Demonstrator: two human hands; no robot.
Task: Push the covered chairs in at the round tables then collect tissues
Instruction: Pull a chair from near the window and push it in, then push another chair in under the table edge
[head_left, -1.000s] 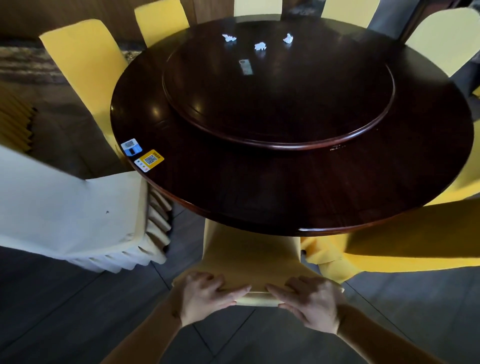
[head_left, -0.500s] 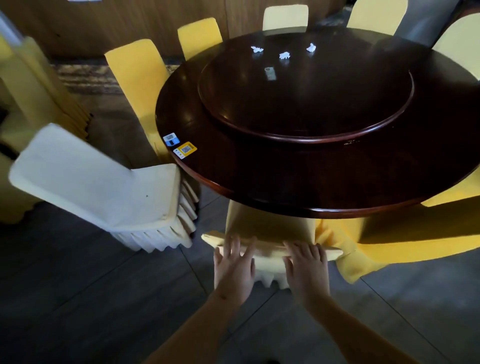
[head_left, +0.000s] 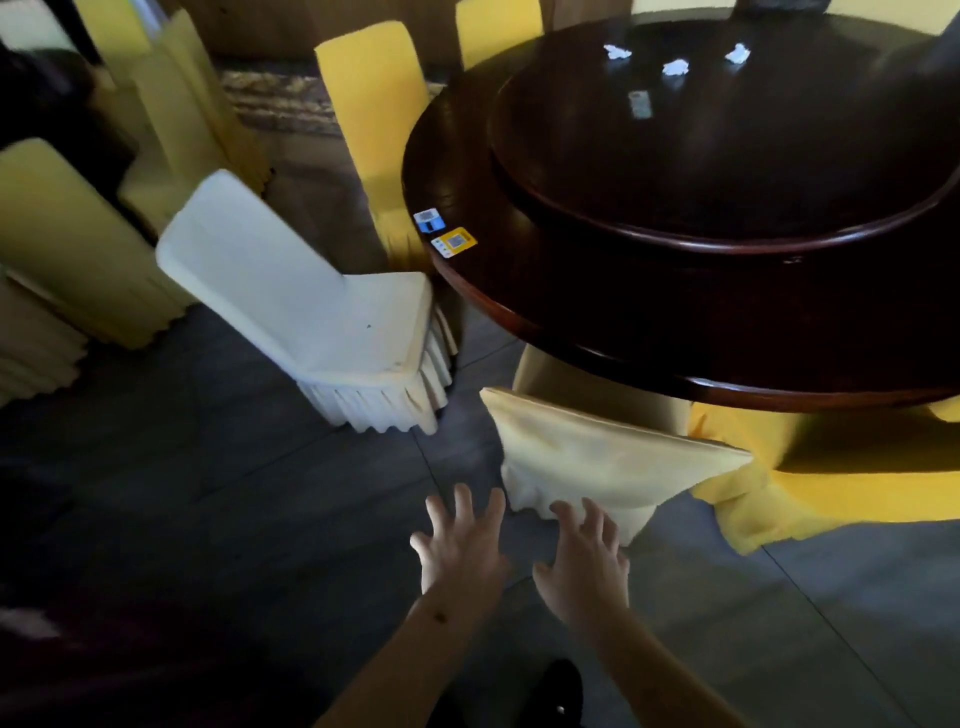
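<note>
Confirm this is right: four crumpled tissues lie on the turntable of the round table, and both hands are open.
Wrong count: the head view shows three crumpled tissues on the turntable. The left hand and right hand are indeed open.

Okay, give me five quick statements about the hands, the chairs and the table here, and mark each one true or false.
1. Both hands, left hand and right hand, are open and hold nothing. True.
2. The white chair is pushed fully under the round table. False: it stands out from the table, its seat in plain view.
3. Three crumpled tissues lie on the raised centre of the table. True.
4. The left hand grips the pale yellow chair. False: its fingers are spread, over the floor beside the chair.
5. The stickers near the table's edge are all red. False: one blue, one yellow.
</note>
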